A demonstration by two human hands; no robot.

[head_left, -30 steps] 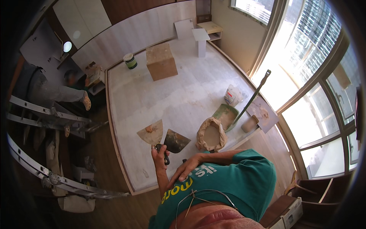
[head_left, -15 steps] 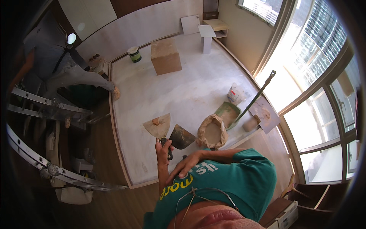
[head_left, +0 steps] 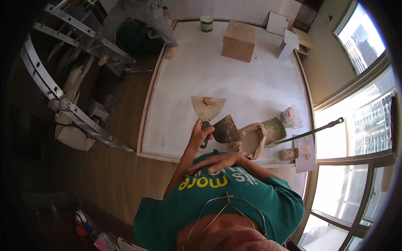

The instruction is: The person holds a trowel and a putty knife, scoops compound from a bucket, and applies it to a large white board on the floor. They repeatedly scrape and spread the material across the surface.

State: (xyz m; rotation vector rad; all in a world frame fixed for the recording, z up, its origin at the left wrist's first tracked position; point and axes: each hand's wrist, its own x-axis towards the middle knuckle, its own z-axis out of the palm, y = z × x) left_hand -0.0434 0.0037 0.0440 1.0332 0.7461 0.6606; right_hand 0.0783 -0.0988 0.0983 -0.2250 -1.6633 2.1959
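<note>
My left hand (head_left: 202,134) is closed round the dark handle of a wide putty knife (head_left: 207,109), its pale blade pointing away from me with a brown lump of filler on it. A second, dark-stained scraper blade (head_left: 226,129) lies just right of those fingers. Its handle is hidden, and I cannot tell whether the same hand grips it. My right hand (head_left: 222,162) rests against my green shirt, fingers stretched to the left. A small dark piece (head_left: 215,151) shows just above it. A paper-edged bucket of grey-beige paste (head_left: 253,141) stands right of the dark blade.
A green dustpan (head_left: 274,130) with a long handle lies beside the bucket, near a white tub (head_left: 289,116) and a small container (head_left: 289,154). Farther off are a green-white pail (head_left: 206,24) and a brown box (head_left: 238,42). Ladders (head_left: 69,104) and another person (head_left: 138,16) are at left.
The view has swung, so the room sits farther right and up at the left side. My left hand has moved outward with the putty knife; the dark blade moved along with it.
</note>
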